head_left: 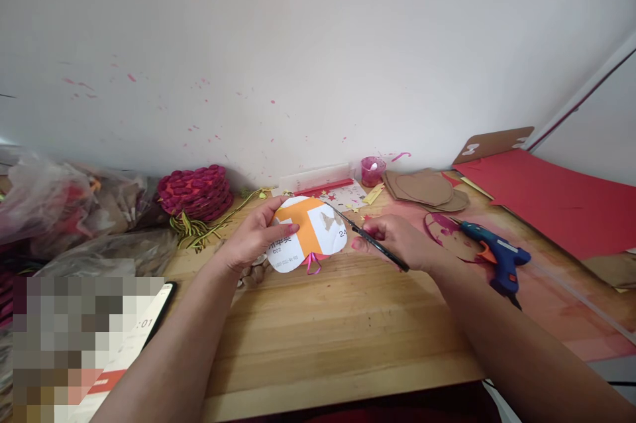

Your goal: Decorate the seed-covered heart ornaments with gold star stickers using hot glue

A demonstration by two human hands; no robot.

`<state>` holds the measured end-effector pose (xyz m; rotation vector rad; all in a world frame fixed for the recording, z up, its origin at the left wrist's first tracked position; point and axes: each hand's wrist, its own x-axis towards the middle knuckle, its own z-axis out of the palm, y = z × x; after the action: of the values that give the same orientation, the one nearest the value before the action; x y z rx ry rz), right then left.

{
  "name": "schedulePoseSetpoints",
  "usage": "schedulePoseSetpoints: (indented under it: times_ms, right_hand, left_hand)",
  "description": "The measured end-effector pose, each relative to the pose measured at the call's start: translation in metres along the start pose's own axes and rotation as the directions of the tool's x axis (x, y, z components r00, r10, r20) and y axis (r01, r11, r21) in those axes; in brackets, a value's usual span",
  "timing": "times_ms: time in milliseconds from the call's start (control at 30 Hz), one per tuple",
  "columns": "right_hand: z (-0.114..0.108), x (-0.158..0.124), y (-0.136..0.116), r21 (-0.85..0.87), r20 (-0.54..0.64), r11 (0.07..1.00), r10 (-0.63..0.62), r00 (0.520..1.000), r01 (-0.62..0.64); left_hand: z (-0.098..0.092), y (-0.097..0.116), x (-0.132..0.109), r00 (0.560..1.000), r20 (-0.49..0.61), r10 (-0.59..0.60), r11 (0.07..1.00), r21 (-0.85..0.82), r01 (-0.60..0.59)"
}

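Note:
Between the thumb and fingers of my left hand (pixel 258 234) is a rounded card cutout (pixel 309 227), white and orange with printed characters on the side facing me. A small pink ribbon loop (pixel 313 265) hangs from its lower edge, where a bit of red also shows. My right hand (pixel 385 241) is closed on a pair of dark-handled scissors (pixel 375 245). Their blades point up and left and lie along the card's upper right edge; whether card is between them I cannot tell. Some brown lumpy pieces (pixel 254 274) lie beneath the card and my left hand.
A stack of magenta-and-red decorated pieces (pixel 196 192) with yellow-green cords stands back left, beside plastic bags (pixel 54 197). A phone (pixel 134 337) lies front left. Rightward are a blue glue gun (pixel 504 254), cardboard shapes (pixel 422 189), red sheets (pixel 556 201) and a pink cup (pixel 372 171).

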<state>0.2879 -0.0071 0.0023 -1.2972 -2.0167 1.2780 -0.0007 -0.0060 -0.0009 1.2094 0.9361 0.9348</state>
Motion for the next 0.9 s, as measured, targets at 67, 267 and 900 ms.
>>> schedulePoseSetpoints:
  times_ms: [67,267,900]
  right_hand:
    - [0.000,0.000,-0.001,0.008,-0.041,1.000,0.021,0.999,-0.021]
    - [0.005,0.006,0.002,0.228,-0.106,0.972,0.077,0.991,-0.051]
    - [0.026,0.002,-0.016,0.299,-0.456,0.950,0.063,0.888,0.086]
  left_hand:
    - [0.001,0.000,0.000,1.000,-0.011,-0.007,1.000,-0.011,0.007]
    - [0.007,0.000,0.003,0.999,-0.036,0.001,0.993,-0.115,-0.006]
    - [0.043,-0.024,0.010,0.988,-0.151,-0.011,0.949,-0.314,-0.037]
